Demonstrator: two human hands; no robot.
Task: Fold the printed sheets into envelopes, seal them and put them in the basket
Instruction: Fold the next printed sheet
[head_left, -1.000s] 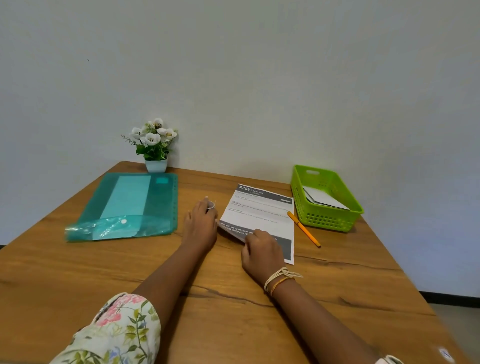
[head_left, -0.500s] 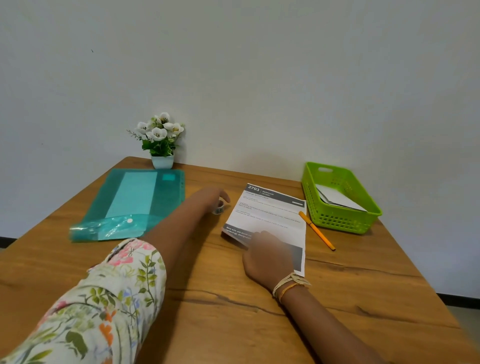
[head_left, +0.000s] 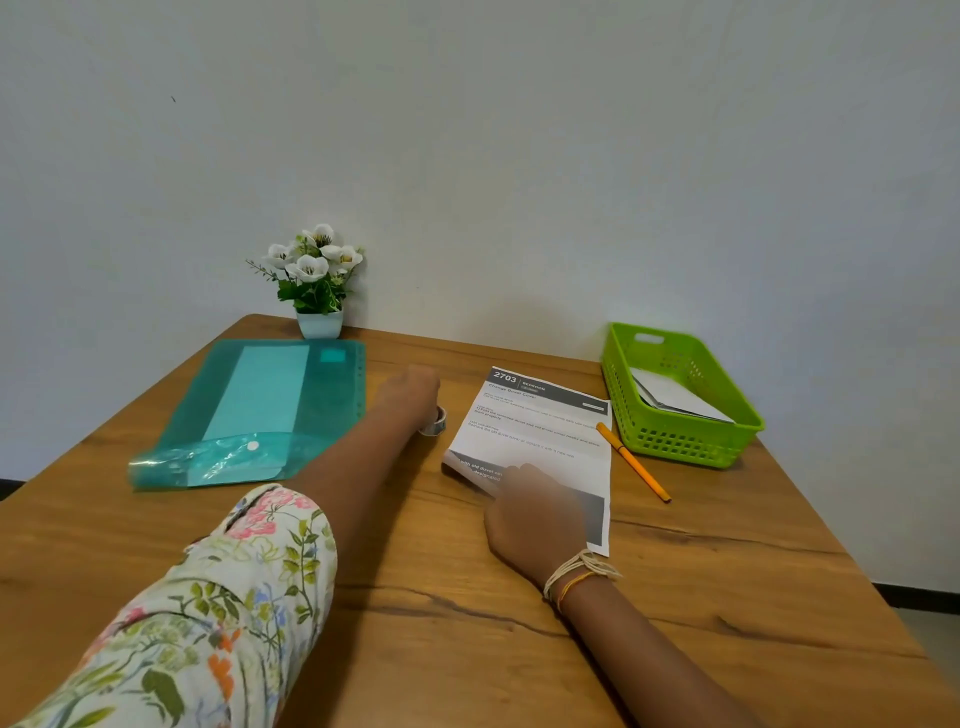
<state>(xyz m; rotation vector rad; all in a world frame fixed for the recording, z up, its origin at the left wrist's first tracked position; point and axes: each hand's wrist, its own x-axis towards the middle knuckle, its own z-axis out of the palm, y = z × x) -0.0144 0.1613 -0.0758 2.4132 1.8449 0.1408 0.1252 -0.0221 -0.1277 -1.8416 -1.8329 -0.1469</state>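
While the right grip (head_left: 530, 512) presses flat on the printed sheet (head_left: 540, 431), left grip (head_left: 410, 395) pinching tape roll (head_left: 435, 421) beside it

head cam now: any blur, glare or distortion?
Head view: both hands motion-blurred, left hand at the tape roll worse than right hand on the printed sheet; glare on the teal folder flap; wide-angle splay at table edges; soft, even light.
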